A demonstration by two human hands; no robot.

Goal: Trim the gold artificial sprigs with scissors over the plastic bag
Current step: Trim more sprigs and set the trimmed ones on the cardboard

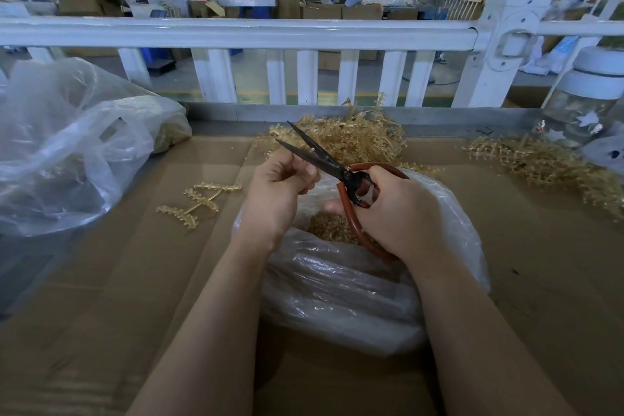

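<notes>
Now, scissors [320,159]: I hold the red loop handles in my right hand [398,209], fingers curled through them; dark blades apart, pointing up-left.
Left hand [280,186]: fingers pinched together on something tiny at the blades; too small to name.
Sprigs: gold heap [351,138] behind the scissors, another [540,165] far right, one loose sprig [199,201] left on the cardboard-covered table [101,297].
Bag [337,287]: thin, crinkly clear plastic under both hands, gold clippings [329,228] inside.
Handling: sprigs look light, springy, bumpy; I judge the bare stem the best place to pinch.
</notes>
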